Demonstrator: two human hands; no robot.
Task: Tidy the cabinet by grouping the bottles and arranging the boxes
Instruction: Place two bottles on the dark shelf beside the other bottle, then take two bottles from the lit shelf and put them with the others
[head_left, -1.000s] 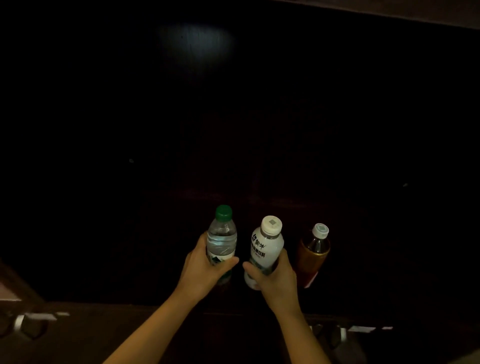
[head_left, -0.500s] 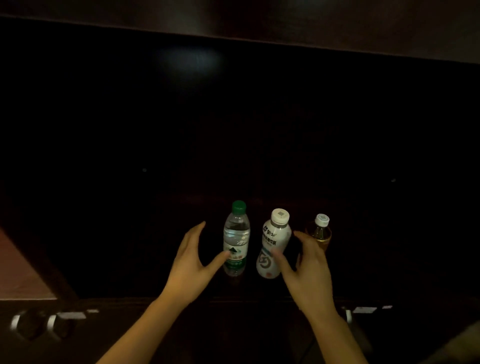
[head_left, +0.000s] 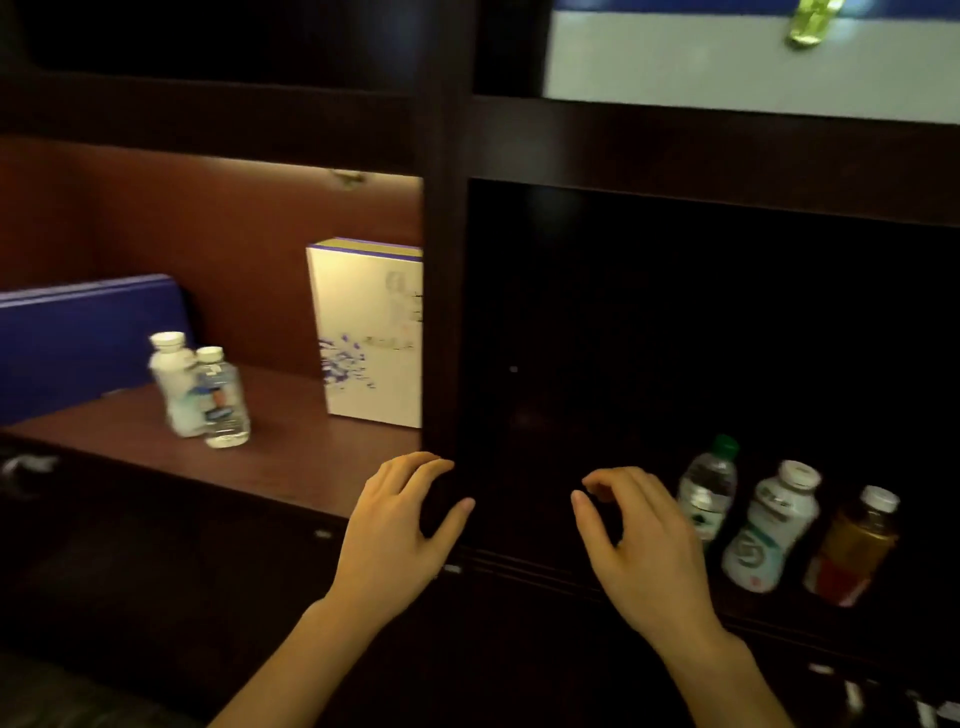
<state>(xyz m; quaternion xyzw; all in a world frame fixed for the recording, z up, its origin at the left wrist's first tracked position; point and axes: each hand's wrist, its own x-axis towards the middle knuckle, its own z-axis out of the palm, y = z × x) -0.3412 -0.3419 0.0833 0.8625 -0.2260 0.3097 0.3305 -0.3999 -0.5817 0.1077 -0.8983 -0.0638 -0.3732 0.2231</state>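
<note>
In the dark right compartment stand three bottles in a row: a clear water bottle with a green cap, a white drink bottle and an amber tea bottle. My right hand hovers empty just left of them, fingers curled apart. My left hand is empty and spread in front of the cabinet's dark divider post. In the lit left compartment stand a white bottle and a clear bottle side by side, a white box upright against the post, and a blue box at the far left.
The left shelf is reddish wood with bare surface between the bottles and the white box. Above the right compartment a pale box with a blue edge sits on an upper shelf. Drawer fronts with metal handles run below.
Both hands let go of the green-capped and white bottles, which now stand on the right shelf. The view swung left, showing the lit left compartment, and both hands drew back leftward.
</note>
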